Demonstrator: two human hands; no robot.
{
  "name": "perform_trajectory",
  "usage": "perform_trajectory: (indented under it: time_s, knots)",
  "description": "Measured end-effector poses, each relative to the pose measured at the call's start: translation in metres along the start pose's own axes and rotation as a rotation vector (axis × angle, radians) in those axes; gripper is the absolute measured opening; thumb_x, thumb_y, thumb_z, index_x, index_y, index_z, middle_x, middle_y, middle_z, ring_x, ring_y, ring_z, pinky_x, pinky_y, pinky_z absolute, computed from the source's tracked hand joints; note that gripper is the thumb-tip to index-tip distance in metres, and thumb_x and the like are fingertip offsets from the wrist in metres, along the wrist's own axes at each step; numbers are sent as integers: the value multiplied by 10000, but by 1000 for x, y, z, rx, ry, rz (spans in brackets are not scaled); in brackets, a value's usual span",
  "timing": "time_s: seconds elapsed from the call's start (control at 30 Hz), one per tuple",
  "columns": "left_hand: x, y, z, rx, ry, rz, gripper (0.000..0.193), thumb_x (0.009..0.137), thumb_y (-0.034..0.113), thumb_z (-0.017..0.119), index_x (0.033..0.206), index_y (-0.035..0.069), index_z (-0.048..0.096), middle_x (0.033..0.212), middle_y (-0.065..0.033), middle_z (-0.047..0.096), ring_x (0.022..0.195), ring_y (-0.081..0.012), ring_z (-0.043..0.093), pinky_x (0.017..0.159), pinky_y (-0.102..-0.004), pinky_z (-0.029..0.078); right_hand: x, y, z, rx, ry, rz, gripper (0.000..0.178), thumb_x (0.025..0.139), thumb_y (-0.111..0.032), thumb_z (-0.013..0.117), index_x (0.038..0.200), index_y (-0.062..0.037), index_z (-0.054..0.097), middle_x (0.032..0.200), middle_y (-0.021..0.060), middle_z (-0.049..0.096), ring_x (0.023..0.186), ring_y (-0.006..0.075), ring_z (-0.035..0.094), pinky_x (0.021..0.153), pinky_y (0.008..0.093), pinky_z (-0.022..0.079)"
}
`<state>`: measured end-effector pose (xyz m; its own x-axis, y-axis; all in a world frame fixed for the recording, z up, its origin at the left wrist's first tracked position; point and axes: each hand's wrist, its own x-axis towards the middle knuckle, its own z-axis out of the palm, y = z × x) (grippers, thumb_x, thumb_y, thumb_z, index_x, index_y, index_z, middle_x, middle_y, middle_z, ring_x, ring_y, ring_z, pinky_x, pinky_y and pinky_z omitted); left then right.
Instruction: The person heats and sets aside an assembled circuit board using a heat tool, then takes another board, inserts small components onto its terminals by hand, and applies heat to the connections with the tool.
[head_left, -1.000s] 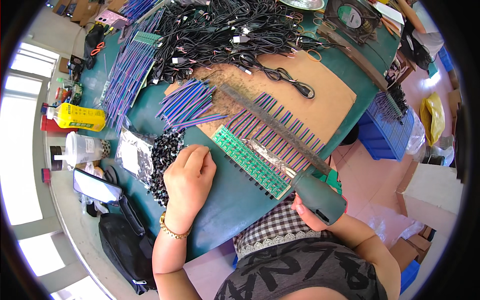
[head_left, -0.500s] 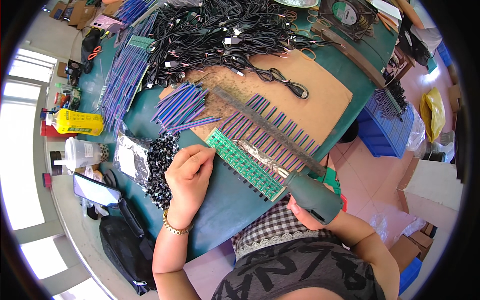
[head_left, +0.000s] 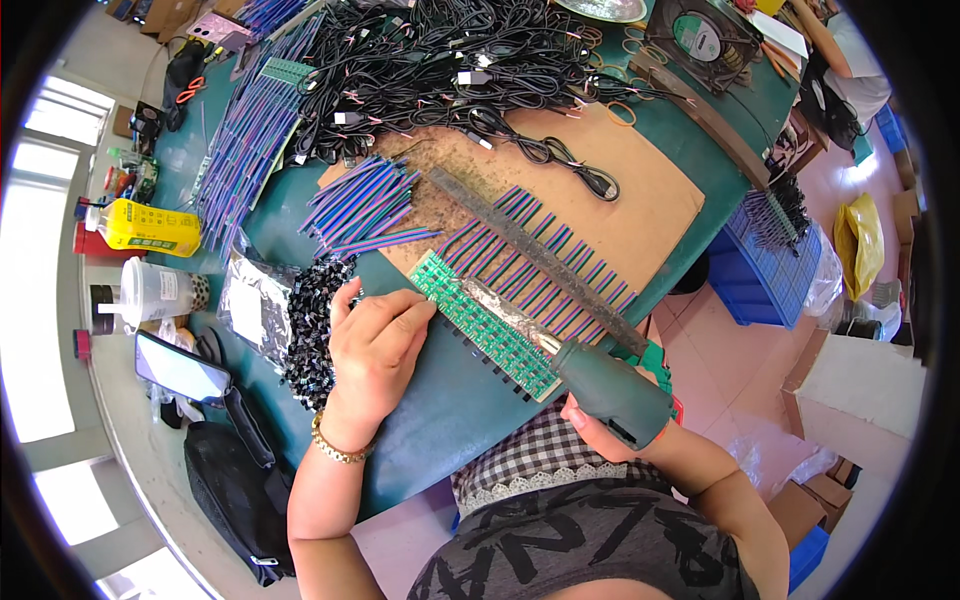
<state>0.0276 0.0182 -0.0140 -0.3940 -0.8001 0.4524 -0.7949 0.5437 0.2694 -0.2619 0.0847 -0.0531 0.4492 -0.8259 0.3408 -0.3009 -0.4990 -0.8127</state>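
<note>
A long green circuit board panel (head_left: 490, 325), made of many small boards, lies slanted at the table's near edge. Small black parts stick out along its near side. Short multicoloured ribbon wires (head_left: 515, 275) run from its far side beneath a dark metal bar (head_left: 560, 268). My right hand (head_left: 603, 432) is wrapped round a dark green soldering gun (head_left: 615, 395), its metal tip over the panel's right part. With fingers pinched, my left hand (head_left: 375, 345) is at the panel's left end; what the fingertips hold is too small to name.
Small black connectors (head_left: 310, 335) are heaped left of my left hand, beside a clear plastic bag (head_left: 255, 305). Loose ribbon wires (head_left: 360, 210) lie on the brown board (head_left: 640, 180). Black cables (head_left: 430, 80) are piled behind. A fan (head_left: 700, 38) stands far right.
My left hand's fingers have shifted slightly right onto the panel's left end, the index finger lifting apart. The soldering gun has moved slightly left and down with my right hand.
</note>
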Motion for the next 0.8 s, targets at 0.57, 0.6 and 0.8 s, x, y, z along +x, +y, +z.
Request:
perform_trajectory:
  time_s: [0.57,0.6,0.8]
  knots:
    - [-2,2,0,52,-10,43,270,709,7,762,956,90,693,950,-13,686,827,-165,652,1138,-501,266,16,-12,3,-69,11,-92,266,697,-79,693,959,-38,674,937,76,650,718,224,624,573,313,492]
    - [-3,1,0,55,-6,39,268,708,8,762,954,90,692,947,-12,685,825,-165,651,1145,-507,256,18,-12,2,-120,16,-121,276,683,-88,703,954,-45,676,934,75,648,714,218,623,562,312,489]
    - [-2,4,1,73,-4,37,269,708,12,758,956,90,689,942,-6,678,820,-161,648,1158,-520,239,22,-19,0,-56,-4,-48,258,708,-14,688,964,-20,659,814,99,641,631,275,609,556,362,477]
